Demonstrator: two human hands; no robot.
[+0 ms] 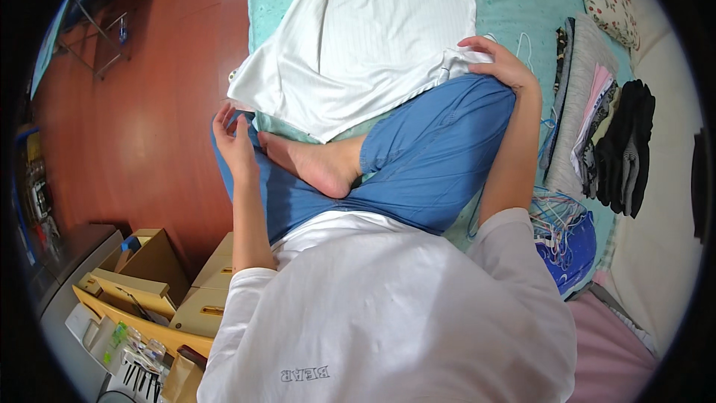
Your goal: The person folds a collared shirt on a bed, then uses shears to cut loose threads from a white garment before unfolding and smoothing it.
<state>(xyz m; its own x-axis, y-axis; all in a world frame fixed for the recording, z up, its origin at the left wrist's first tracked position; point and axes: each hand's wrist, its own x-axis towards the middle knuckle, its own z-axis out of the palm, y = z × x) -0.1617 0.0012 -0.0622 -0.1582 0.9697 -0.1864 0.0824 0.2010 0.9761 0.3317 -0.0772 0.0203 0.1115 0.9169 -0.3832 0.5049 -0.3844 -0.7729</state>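
Note:
A white garment [373, 37] with fine stripes lies spread over the bed in front of my crossed legs in blue trousers [440, 142]. Its near hem runs down to a point beside my bare foot [313, 164]. My right hand [503, 66] rests by my right knee at the garment's bunched right corner, fingers apart and not visibly gripping it. Over my left knee, just below the garment's left corner, is my left hand [234, 138]. Its fingers are loosely bent and apart, with nothing seen between them.
Folded clothes [589, 112] and dark socks [630, 145] lie at the right on the turquoise sheet [514, 0]. Tangled thin hangers [556, 220] lie near a blue item [578, 254]. Beyond a patterned pillow [605, 0]; at left, red-brown floor [142, 127], cardboard boxes [160, 254].

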